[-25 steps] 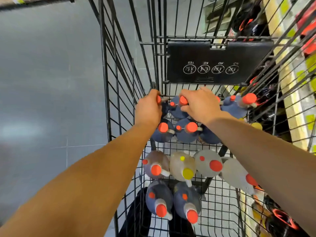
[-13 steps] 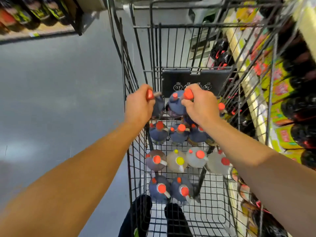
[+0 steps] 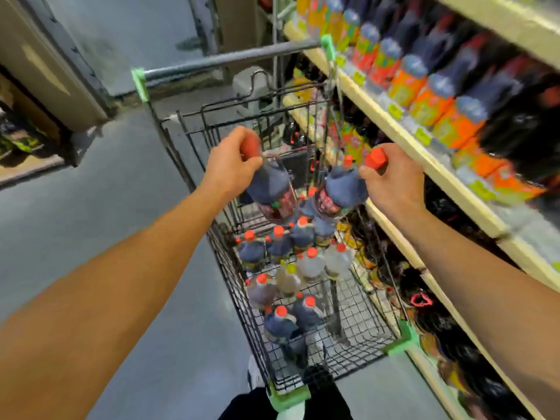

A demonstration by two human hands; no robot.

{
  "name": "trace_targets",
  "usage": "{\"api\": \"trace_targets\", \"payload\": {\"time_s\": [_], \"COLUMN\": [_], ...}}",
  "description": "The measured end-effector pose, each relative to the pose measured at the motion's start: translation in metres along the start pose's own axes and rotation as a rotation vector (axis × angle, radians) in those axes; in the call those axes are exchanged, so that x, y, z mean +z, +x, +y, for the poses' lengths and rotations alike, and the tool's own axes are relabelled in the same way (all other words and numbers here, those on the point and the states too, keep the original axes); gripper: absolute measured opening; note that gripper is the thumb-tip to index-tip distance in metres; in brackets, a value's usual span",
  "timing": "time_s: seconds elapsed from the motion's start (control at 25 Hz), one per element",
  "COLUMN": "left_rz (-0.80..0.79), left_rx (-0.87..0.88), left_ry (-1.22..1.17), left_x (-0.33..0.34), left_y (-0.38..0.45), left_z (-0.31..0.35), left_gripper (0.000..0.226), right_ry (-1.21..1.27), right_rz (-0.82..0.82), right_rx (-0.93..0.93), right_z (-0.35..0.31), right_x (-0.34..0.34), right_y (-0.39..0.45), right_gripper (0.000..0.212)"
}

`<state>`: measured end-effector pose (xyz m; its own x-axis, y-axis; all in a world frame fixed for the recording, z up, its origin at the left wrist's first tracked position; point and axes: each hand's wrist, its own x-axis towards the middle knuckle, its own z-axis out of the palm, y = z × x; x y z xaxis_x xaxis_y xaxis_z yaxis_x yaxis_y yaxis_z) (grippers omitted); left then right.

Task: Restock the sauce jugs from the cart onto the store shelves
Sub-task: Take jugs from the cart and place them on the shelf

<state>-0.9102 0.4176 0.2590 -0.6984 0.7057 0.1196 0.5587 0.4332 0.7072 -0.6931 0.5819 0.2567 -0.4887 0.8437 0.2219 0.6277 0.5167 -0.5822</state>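
Note:
My left hand (image 3: 231,163) grips the top of a dark sauce jug (image 3: 271,189) with a red cap, hanging above the wire cart (image 3: 230,268). My right hand (image 3: 391,178) grips a second dark jug (image 3: 341,189) by its neck, just under its red cap. Both jugs hang tilted, side by side, clear of the cart's load. Below them several more jugs (image 3: 291,268) stand in the cart: dark ones with red caps, pale ones, and one with a yellow cap. The store shelves (image 3: 424,159) run along the right, close to my right hand.
The shelves hold rows of orange-labelled and dark bottles (image 3: 424,86). The cart's grey handle bar (image 3: 230,60) with green ends lies at the far side. Grey floor (image 3: 106,207) opens to the left, with another low shelf (image 3: 27,147) at far left. My feet stand by the cart's near end.
Both hands have lifted their jugs up out of the cart and apart. My view has swung up and to the right, bringing the shelves into sight.

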Motion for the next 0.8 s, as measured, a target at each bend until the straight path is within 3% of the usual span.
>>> {"api": "trace_targets", "payload": {"time_s": [0.2,0.56,0.8], "left_rz": [-0.127,-0.374,-0.382], "left_rx": [0.231,0.459,0.557], "left_ry": [-0.032,-0.207,-0.283], "left_x": [0.032,0.117,0.178], "left_y": [-0.007,-0.044,-0.081], "left_z": [0.080,0.203,0.273], "left_gripper": [0.030,0.027,0.031], "right_ry": [-0.023,-0.090,-0.187], "right_rz": [0.151,0.453,0.566], "right_rx": [0.178,0.422,0.470], "right_z": [0.035,0.096,0.153], "right_x": [-0.083,-0.201,-0.254], "right_y": [-0.039,-0.123,-0.173], "right_gripper": [0.013,0.029,0.035]}}
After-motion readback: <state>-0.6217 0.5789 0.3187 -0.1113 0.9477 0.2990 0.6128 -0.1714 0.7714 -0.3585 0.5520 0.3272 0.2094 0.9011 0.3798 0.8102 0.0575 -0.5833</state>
